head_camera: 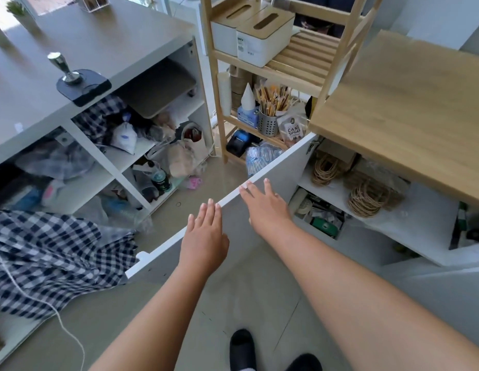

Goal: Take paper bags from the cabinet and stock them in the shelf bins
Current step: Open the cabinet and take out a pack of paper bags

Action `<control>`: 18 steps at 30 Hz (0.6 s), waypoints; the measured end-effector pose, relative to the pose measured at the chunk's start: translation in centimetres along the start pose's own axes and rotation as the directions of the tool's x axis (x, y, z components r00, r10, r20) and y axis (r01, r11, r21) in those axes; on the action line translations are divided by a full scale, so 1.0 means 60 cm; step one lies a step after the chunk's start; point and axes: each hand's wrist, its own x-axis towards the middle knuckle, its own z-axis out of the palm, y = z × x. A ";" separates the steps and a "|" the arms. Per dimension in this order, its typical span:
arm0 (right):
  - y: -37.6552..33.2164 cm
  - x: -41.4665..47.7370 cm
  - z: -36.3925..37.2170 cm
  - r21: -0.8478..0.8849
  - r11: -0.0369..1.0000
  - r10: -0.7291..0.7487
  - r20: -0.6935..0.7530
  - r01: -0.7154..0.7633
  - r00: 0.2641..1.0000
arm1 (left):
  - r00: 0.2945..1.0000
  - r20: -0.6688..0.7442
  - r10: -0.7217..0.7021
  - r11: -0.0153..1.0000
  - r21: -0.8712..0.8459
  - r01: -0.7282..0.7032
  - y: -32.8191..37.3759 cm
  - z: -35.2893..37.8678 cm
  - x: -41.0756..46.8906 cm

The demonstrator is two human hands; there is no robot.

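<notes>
- Along the top edge of the cabinet door [286,172] — both hands laid flat, nothing gripped.
- Left hand [203,236] at the door's free end, away from the hinge: fingers straight and close together, tips reaching the edge, holding nothing.
- Right hand [265,207] nearer the hinge on that same edge: fingers straight and slightly spread, tips lapping over it, likewise empty.
- Behind the door, inside the cabinet [409,226]: paper bags [366,196] lying on the upper shelf with twisted handles bunched toward the opening, and a second bundle [326,167] closer to the hinge. Neither touched yet.
- Beyond the door's hinge end: wooden rack [219,76] carrying two white lidded bins [262,41] on a high tier — probably the destination, though hard to tell for certain.
- Likely stage: door swung open, reach for the bags not yet begun.
- Risk one: door drifting shut during the reach, being steadied only by flat fingers rather than gripped; forearm caught against its edge.
- Risk two: looped handles snagging together, dragging the second bundle off the shelf behind the door if tugged by one loop.
- Risk three: door pushed wider into the metal caddy [267,121] and sugar pouch [293,129] just past it, tipping both.
</notes>
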 end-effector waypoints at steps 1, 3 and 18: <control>-0.002 0.003 -0.001 0.004 1.000 0.006 0.009 -0.006 1.000 | 1.000 -0.001 0.002 1.000 0.009 -0.002 -0.003 0.000 0.002; -0.005 0.004 -0.001 0.016 1.000 0.015 0.020 -0.015 1.000 | 1.000 -0.016 0.011 1.000 0.020 -0.011 -0.008 0.003 0.002; 0.165 -0.127 0.001 0.343 0.889 0.301 0.066 -0.305 0.951 | 0.950 -0.097 0.296 0.955 0.034 -0.294 0.124 -0.005 0.017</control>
